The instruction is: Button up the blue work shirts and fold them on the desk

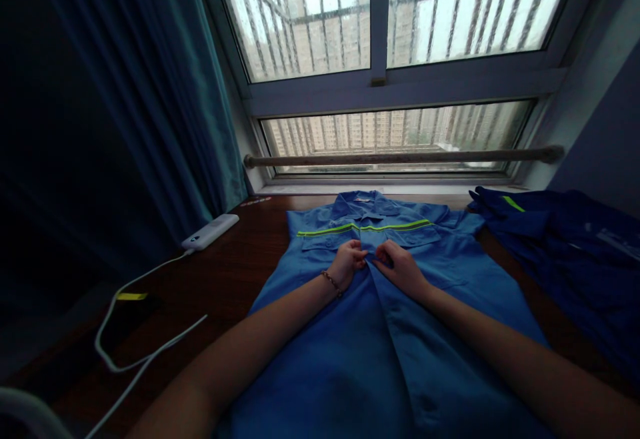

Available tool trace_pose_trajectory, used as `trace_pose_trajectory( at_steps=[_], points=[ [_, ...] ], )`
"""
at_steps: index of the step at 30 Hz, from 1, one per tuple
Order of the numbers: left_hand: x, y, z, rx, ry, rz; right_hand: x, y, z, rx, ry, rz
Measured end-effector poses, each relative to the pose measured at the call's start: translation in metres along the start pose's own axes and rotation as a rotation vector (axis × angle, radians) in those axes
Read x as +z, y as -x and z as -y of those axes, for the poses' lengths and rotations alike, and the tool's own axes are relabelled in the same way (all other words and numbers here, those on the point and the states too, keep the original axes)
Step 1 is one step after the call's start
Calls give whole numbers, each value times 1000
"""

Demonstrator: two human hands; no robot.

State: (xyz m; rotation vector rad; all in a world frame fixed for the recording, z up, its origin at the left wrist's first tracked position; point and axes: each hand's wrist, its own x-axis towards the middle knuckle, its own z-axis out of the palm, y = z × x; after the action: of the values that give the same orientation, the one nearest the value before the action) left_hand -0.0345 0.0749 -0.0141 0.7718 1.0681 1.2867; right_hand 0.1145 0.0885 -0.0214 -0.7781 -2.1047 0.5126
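Note:
A blue work shirt (450, 272) with a yellow-green reflective chest stripe lies front-up on a dark wooden table (230, 272), collar toward the window. My left hand (346, 262), with a bead bracelet on the wrist, pinches the shirt's front placket just below the stripe. My right hand (400, 267) pinches the other edge of the placket right beside it. The fingertips of both hands meet at the middle of the chest.
A darker blue garment (565, 252) lies bunched at the table's right. A white power bank (210, 231) with a white cable (125, 352) lies at the left. A teal curtain (165, 92) hangs at left; a barred window (380, 25) and a rail (400, 157) stand behind.

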Motion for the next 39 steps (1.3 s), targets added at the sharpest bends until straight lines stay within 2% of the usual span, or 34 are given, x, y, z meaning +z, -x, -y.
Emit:
trace_pose_trajectory(
  at_steps=[12, 15, 18, 22, 33, 39],
  points=[
    [2, 2, 5, 94, -36, -27, -2, -1, 2, 28, -1, 4],
    [0, 0, 6, 106, -54, -11, -2, 0, 3, 37, -14, -55],
    [-2, -1, 7, 105, -73, -15, -2, 3, 5, -28, 10, -86],
    [-1, 1, 7, 110, -67, -22, -2, 4, 5, -112, 90, -46],
    [-1, 3, 7, 136, -19, 38, -1, 4, 4, -50, 217, -60],
    [-1, 3, 7, 144, -39, 69, -1, 3, 4, 2, 197, -33]
  ],
)
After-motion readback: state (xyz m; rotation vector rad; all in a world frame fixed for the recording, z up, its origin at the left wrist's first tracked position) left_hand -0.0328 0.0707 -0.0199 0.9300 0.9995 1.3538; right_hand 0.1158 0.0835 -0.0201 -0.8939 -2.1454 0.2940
